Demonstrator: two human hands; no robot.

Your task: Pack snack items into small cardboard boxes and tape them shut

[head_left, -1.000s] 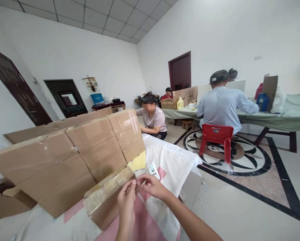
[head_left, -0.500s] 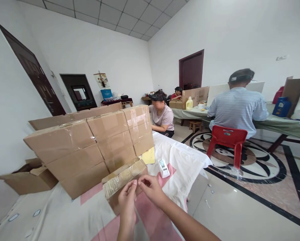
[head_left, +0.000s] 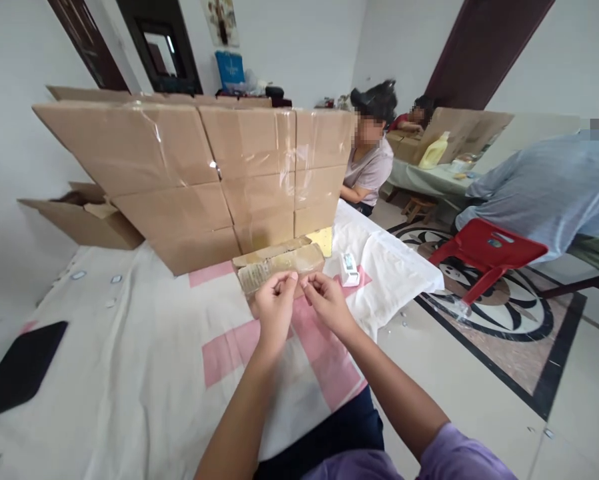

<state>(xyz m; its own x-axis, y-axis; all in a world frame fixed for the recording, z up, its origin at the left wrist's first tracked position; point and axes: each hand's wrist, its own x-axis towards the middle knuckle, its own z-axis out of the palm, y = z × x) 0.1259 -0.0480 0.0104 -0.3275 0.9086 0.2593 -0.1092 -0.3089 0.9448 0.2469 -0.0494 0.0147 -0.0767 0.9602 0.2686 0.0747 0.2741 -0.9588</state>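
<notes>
My left hand (head_left: 278,298) is closed in a pinch, thumb tip against the fingers. Close beside it, my right hand (head_left: 324,298) pinches too, the fingertips of both nearly meeting. Whatever they hold is too small or too hidden to make out. Just beyond them lies a small taped cardboard box (head_left: 259,270), partly covered by the hands. A small white device with a screen (head_left: 349,270) rests to the right of it on the white and pink cloth (head_left: 179,347). Part of a yellow sheet (head_left: 321,240) shows behind the box.
Stacked taped cartons (head_left: 179,150) form a wall along the table's far side. An opened carton (head_left: 94,213) stands at the left, a black flat object (head_left: 24,367) nearer. One person (head_left: 372,160) crouches behind the table; another sits on a red chair (head_left: 499,247) at right.
The view has tilted down and turned, showing my lap and more of the cloth. Both hands stay together in front of the small box, still pinching.
</notes>
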